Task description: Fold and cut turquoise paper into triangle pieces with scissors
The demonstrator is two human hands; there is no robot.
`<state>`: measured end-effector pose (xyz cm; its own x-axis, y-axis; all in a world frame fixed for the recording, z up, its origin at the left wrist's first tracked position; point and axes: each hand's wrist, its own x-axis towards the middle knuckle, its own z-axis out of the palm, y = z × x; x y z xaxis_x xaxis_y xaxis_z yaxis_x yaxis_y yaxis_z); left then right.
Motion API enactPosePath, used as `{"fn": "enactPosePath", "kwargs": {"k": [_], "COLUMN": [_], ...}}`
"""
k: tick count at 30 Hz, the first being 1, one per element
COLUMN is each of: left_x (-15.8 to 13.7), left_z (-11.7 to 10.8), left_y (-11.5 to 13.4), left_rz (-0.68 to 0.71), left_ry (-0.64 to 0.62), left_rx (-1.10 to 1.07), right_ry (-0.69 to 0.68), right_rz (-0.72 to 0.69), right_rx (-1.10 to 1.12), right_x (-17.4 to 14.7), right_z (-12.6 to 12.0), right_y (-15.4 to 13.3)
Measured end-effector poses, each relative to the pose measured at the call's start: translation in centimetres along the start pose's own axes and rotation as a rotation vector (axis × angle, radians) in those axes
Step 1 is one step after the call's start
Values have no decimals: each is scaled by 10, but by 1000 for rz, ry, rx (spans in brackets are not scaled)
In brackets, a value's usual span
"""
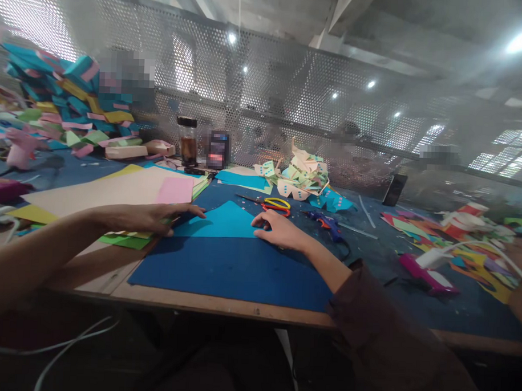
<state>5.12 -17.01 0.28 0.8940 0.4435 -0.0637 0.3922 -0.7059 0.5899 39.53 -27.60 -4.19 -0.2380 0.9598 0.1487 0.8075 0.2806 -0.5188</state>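
Note:
A bright blue paper sheet (226, 223), folded into a triangle, lies on the dark blue table mat with its point facing away from me. My left hand (157, 216) is open, fingers stretched out over the sheet's left corner. At the right corner, my right hand (281, 229) has its fingers bent, with thumb and forefinger on the paper. Just behind that hand lie yellow-and-orange-handled scissors (275, 205). A blue glue gun (326, 222) lies to their right.
Large cream paper sheets (102, 193) are stacked left, with a pink piece (175, 190) on top. Behind are a dark-lidded jar (188, 144), a phone (218, 149) and a heap of dotted paper pieces (302, 177). A magenta-and-white power strip (427, 272) and another person's arm (521, 279) are right.

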Motion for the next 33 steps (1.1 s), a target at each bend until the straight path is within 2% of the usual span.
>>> {"fn": "enactPosePath", "kwargs": {"k": [8,23,28,33], "left_x": [-4,-7,0,29], "left_z": [-4,-4,-6,-5], "left_y": [-5,0,-3,4], "left_rz": [14,-23,-44,-109], "left_ry": [-71,-67,43,187], "left_rx": [-17,-24,-75,116], "right_ry": [-4,-4,18,158], "right_rz": [1,7,-10,19], "right_rx": [6,8,-5,-75], "right_x": [0,0,0,3], "right_z": [0,-1,-1,-3], "right_y": [1,-1,-2,1]}}
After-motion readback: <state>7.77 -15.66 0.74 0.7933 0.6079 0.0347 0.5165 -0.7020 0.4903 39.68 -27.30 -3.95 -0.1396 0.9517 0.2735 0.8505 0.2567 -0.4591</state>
